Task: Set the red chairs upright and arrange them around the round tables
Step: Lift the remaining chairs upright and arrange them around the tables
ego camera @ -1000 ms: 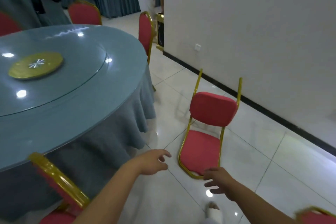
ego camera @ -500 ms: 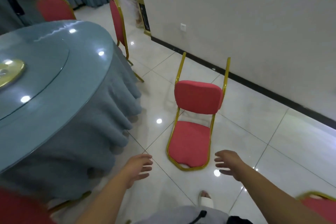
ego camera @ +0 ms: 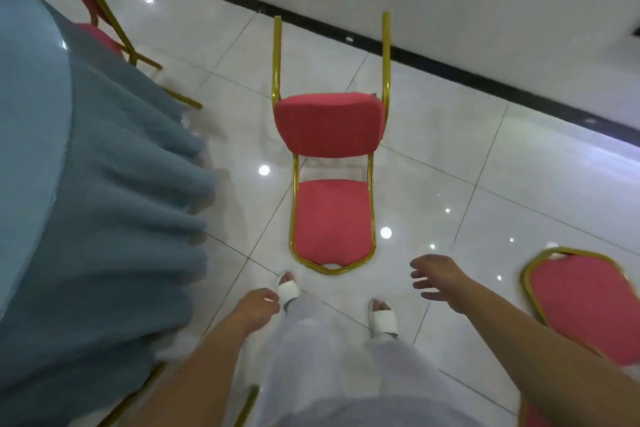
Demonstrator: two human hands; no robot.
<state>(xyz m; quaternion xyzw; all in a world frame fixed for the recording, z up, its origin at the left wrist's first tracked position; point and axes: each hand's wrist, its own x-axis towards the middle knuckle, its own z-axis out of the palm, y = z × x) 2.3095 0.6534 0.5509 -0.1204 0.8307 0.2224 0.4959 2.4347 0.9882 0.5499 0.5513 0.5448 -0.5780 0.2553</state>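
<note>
A red chair (ego camera: 330,218) with a gold frame lies on its back on the white tiles straight ahead, its legs pointing up toward the wall. The curved top of its backrest is just beyond my feet. My left hand (ego camera: 258,305) hangs low beside my left leg, fingers loosely curled, holding nothing. My right hand (ego camera: 438,279) reaches out with fingers spread, a short way right of the backrest's top, not touching it. The round table, draped in a blue-grey cloth (ego camera: 97,218), fills the left side. Another red chair (ego camera: 581,302) lies at the right edge.
An upright red chair (ego camera: 90,10) stands at the table's far side, upper left. A white wall with a black skirting (ego camera: 450,66) runs behind the fallen chair. Gold chair legs (ego camera: 145,388) show under the cloth near my left arm.
I have stepped closer to the fallen chair and my view has tilted down. Both hands have dropped lower; the right one is now nearer the backrest's top.
</note>
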